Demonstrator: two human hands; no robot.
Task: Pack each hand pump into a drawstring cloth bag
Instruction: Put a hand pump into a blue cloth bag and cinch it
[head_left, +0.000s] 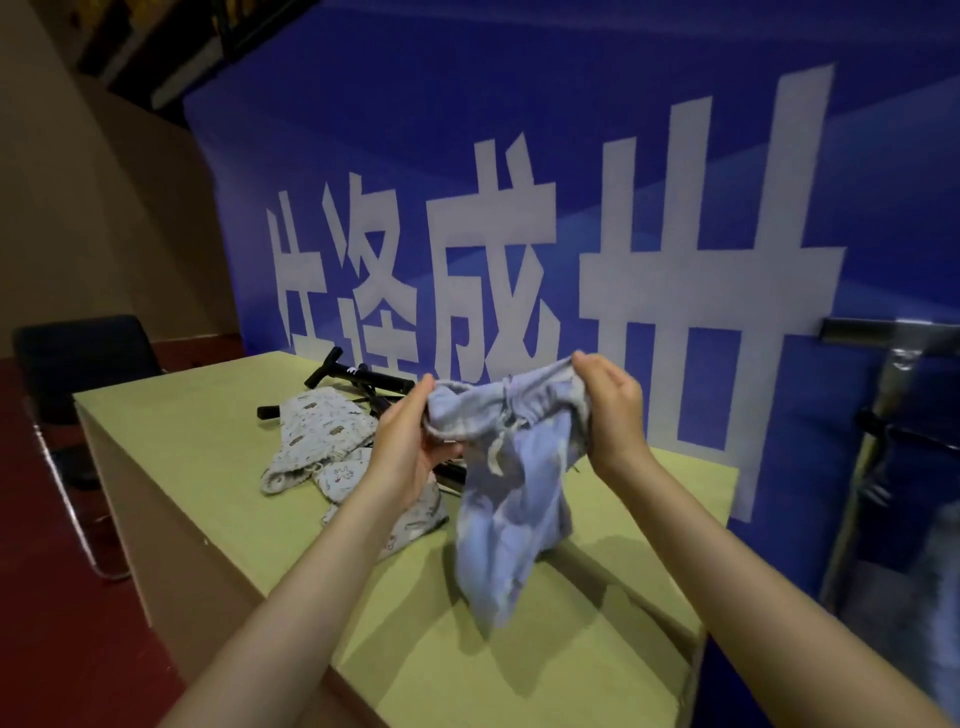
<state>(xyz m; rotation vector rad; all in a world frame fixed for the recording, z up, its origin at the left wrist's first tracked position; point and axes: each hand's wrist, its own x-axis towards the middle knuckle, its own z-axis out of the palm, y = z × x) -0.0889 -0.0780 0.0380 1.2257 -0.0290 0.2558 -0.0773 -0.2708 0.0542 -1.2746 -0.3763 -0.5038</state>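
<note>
Both grips are closed on the mouth of the pale blue drawstring bag: my left hand pinches the gathered rim on one side, palm turned toward me, thumb up on the cloth, and my right hand pinches the opposite side with fingers curled over the hem. My forearms reach up from the near edge, and the rim is stretched between the two hands above the middle of the counter. The bag is soft, faintly checked, with a light cord dangling from its channel; its body hangs limp and creased, and whether the lower end touches the counter I cannot tell. Behind my left hand, toward the far edge, lie black hand pumps, one with a T-handle pointing left. Just beside them sit printed cream bags, crumpled in a heap. Beyond the far edge stands a blue banner with large white characters. A dark chair stands off the left end.
</note>
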